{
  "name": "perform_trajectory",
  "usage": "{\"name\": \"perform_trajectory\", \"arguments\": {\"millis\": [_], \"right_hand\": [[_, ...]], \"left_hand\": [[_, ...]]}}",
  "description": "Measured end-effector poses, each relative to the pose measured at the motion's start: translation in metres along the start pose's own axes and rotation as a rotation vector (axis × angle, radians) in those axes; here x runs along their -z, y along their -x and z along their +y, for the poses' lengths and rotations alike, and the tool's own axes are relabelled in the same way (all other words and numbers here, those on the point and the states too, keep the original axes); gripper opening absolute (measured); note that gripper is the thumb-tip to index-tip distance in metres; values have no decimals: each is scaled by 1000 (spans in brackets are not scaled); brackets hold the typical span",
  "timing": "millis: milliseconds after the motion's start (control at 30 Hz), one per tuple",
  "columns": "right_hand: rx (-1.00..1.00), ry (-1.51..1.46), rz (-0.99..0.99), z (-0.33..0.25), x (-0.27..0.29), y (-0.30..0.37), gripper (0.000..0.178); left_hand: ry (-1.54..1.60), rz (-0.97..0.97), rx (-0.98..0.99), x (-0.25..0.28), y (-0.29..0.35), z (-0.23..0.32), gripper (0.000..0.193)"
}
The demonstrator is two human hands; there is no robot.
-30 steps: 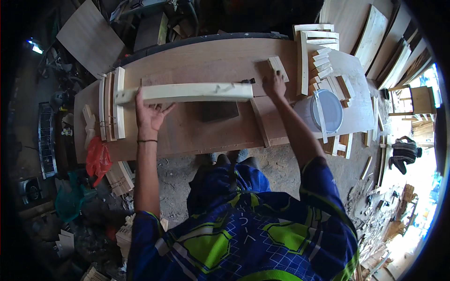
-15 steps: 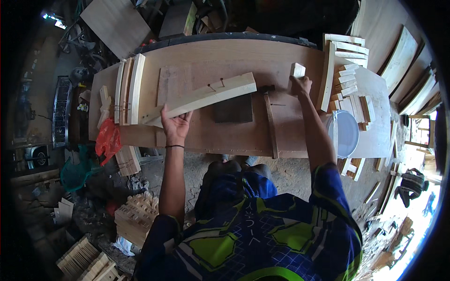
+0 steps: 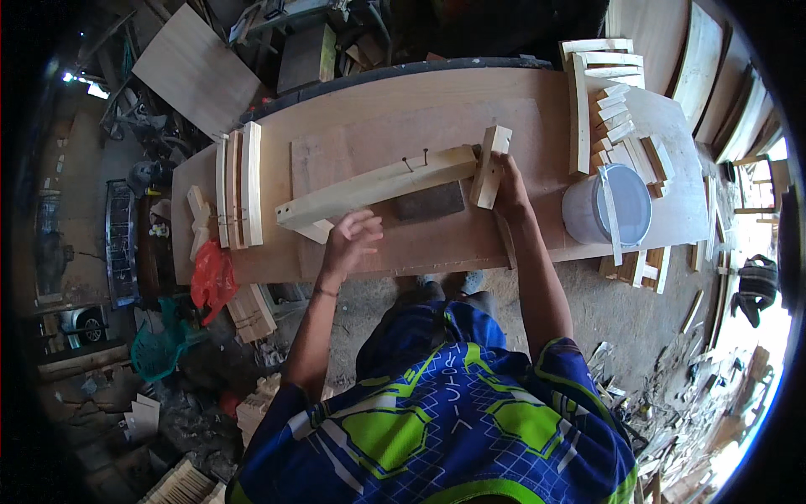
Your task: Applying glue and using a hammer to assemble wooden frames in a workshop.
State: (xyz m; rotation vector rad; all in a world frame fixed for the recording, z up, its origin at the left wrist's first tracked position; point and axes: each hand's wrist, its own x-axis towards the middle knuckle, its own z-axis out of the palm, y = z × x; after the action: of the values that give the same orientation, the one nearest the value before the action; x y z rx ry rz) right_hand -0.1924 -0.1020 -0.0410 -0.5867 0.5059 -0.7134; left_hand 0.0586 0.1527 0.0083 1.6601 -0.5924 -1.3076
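Observation:
My right hand [image 3: 510, 189] grips a short wooden block [image 3: 489, 168], upright against the right end of a long wooden beam [image 3: 378, 185]. Two nails [image 3: 416, 160] stick up from this beam, and small dark holes mark its left end. Below that left end a short wood piece [image 3: 316, 230] juts out toward me. My left hand [image 3: 353, 242] hovers just on the near side of the beam, fingers apart and slightly blurred, holding nothing. Under the beam's middle lies a dark block [image 3: 430, 202]. The hammer's handle [image 3: 506, 242] shows below my right hand; its head is mostly hidden.
Curved wooden slats [image 3: 253, 185] stand at the workbench's left, beside a red plastic bag [image 3: 213, 281]. At the right are a white bucket [image 3: 579, 210] with a strip across it, and stacked wood pieces [image 3: 617, 118]. A teal plastic chair [image 3: 159, 349] is at lower left.
My right hand has brought the short block leftward to the beam's right end. My left hand has come off the beam and moved right. The view has shifted slightly.

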Motion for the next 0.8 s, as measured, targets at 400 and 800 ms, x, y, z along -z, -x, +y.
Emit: {"name": "perform_trajectory", "arguments": {"millis": [400,800], "right_hand": [[310,616,119,11,-29,31,44],[439,758,147,95,-44,4,40]], "left_hand": [[-1463,-344,-430,11,-98,96,86],[-1267,-152,-475,52,-50,147,76]]}}
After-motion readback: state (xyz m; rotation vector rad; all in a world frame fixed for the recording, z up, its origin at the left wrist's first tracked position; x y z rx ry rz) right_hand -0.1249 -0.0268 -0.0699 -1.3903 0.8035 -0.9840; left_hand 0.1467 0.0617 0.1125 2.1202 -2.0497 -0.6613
